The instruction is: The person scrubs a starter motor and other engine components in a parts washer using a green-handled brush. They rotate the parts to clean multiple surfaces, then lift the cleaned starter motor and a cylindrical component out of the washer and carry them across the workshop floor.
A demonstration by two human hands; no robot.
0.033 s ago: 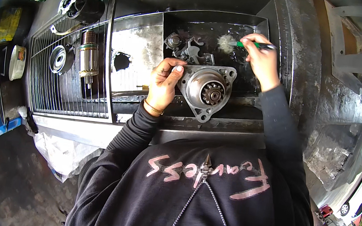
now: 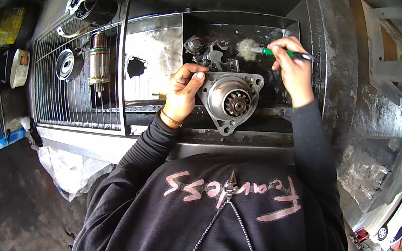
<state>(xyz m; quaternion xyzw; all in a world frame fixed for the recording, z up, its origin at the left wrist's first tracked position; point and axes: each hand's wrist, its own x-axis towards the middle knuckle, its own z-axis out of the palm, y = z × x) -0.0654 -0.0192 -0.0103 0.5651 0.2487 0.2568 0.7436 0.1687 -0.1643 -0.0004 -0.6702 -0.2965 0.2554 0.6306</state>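
Note:
My left hand (image 2: 184,89) is closed on the upper left corner of a metal starter motor drive housing (image 2: 214,104), a three-cornered flange with bolt holes. A toothed pinion gear (image 2: 236,105) shows in its round mouth, facing up. My right hand (image 2: 293,66) grips a paintbrush (image 2: 269,51) by its green and black handle. Its pale, splayed bristles point left, above the dark tray (image 2: 273,27) and apart from the housing. Just beyond the housing lie small greasy metal parts (image 2: 215,57) in the tray; the housing partly hides them.
To the left is a wire rack (image 2: 44,97) carrying an armature (image 2: 98,63), a round metal cap (image 2: 66,66) and a black cylindrical motor body (image 2: 96,7). Between rack and tray lies a light metal plate (image 2: 153,45) with a ragged hole. The tray's raised walls surround the small parts.
My right hand and the brush have shifted slightly, the bristles a little to the left. My left hand and the housing stay nearly still.

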